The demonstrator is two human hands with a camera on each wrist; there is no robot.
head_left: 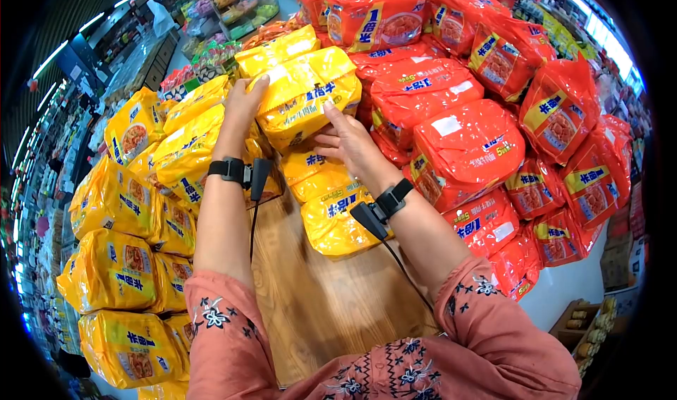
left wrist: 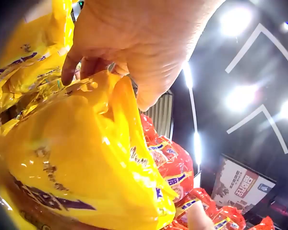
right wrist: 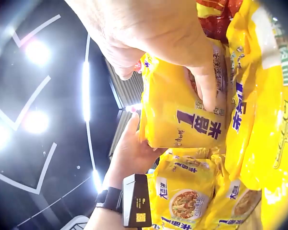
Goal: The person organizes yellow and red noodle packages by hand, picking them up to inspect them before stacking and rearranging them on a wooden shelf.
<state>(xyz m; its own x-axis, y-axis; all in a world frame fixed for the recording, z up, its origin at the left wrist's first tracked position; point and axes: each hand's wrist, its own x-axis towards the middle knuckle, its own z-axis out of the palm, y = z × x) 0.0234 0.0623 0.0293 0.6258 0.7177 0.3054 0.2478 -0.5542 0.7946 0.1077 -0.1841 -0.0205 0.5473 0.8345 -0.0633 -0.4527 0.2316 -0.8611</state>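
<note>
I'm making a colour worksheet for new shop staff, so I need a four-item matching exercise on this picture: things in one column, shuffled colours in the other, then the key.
Things
1. Held pack
2. Packs heaped on the head view's right
3. Tabletop
4. Wrist straps

Colours
A. Black
B. Mostly yellow
C. Brown, wood-grained
D. Mostly red

Right pairs: 1-B, 2-D, 3-C, 4-A
</note>
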